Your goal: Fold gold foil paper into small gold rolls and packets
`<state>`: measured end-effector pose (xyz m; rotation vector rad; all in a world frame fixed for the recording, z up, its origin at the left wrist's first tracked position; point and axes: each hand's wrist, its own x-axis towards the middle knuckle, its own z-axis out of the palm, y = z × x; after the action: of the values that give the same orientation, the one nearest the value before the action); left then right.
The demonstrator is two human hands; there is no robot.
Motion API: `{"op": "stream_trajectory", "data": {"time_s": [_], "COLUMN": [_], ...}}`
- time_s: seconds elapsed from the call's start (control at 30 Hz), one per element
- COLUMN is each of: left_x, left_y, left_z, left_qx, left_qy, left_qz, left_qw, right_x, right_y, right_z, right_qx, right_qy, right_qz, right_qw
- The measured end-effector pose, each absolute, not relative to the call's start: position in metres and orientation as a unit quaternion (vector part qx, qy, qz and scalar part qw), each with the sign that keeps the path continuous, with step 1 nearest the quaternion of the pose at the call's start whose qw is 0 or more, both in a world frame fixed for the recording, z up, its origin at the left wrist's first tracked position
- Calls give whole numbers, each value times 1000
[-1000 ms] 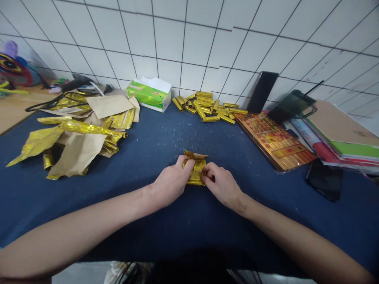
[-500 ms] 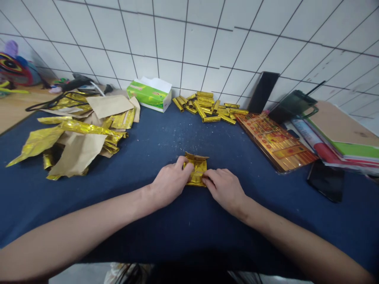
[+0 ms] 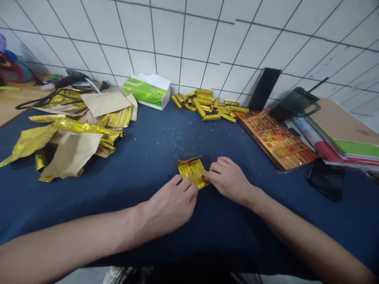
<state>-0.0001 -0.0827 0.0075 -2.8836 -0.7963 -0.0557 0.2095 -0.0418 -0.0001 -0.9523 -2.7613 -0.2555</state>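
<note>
A small creased piece of gold foil paper (image 3: 192,170) lies on the dark blue tabletop in front of me, its far edge folded up and showing a brown underside. My left hand (image 3: 177,197) is closed at the near left edge of the paper, fingertips pinching it. At the right edge, my right hand (image 3: 227,178) grips the paper between thumb and fingers. Farther back, by the wall, several short gold foil tubes (image 3: 204,103) lie in a loose heap.
Crumpled gold and brown paper (image 3: 74,152) is piled on the left. A green tissue box (image 3: 146,91) stands at the back. To the right are a shiny red-gold packet (image 3: 278,140), a black upright object (image 3: 264,90), a dark mug (image 3: 296,104), stacked folders (image 3: 349,126) and a black phone (image 3: 325,180).
My left hand has moved down toward me, from the paper's left side to its near edge. The foil paper is turned slightly and lies flatter. My right hand has shifted slightly right.
</note>
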Motion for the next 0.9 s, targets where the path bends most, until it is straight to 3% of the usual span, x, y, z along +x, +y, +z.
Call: {"op": "stream_trajectory", "data": {"time_s": [0.5, 0.6, 0.9], "left_x": [0, 1, 2], "left_y": [-92, -92, -95], "left_z": [0, 0, 5], "left_qx": [-966, -966, -962], "left_qy": [-253, -253, -271], "left_qz": [-38, -31, -1], "left_qw": [45, 32, 11], "right_x": [206, 197, 193], "right_y": [-56, -75, -95], "right_z": [5, 4, 0], "right_qx": [-356, -294, -340], "right_qy": [-918, -938, -935], "right_qz": [-89, -65, -24], "right_qw": [149, 172, 97]}}
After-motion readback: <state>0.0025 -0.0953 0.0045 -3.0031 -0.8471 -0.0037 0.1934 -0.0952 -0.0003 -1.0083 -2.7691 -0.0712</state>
